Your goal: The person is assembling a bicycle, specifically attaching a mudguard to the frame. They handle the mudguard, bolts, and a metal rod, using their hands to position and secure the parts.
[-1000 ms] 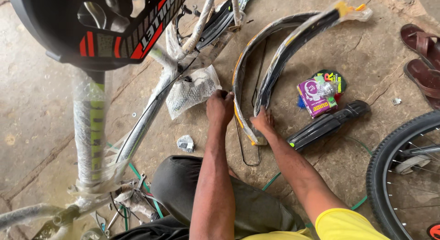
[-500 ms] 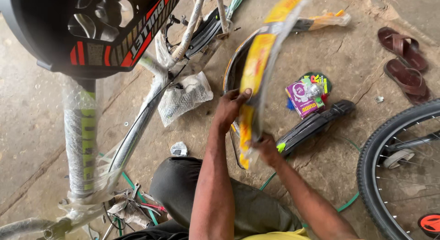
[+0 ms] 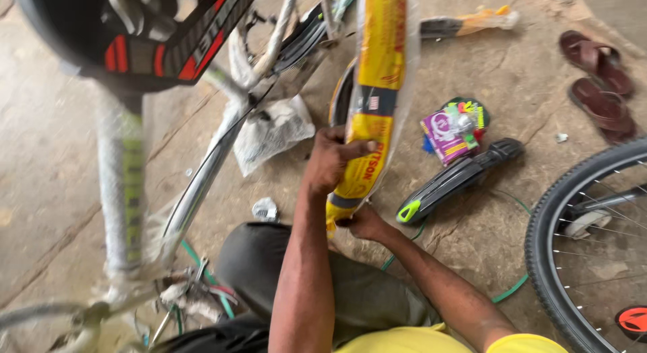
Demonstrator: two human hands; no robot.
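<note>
A curved bicycle mudguard (image 3: 377,76) in a clear plastic sleeve with yellow and black print stands nearly upright in front of me. My left hand (image 3: 333,157) grips it around the lower middle, thumb across the yellow wrap. My right hand (image 3: 364,223) pinches its bottom end just above my knee. A second black mudguard (image 3: 340,97) lies on the ground right behind the held one, partly hidden by it.
A wrapped bicycle frame (image 3: 202,171) with a black and red saddle (image 3: 141,36) fills the left. A short black mudguard (image 3: 458,178), a colourful small packet (image 3: 451,130), a crumpled plastic bag (image 3: 273,130), brown sandals (image 3: 600,76) and a wheel (image 3: 579,258) lie on the concrete.
The wrapped mudguard has been lifted off the ground and swung upright, away from the other one. My left hand shifted onto its middle and my right hand slid down to its lower end.
</note>
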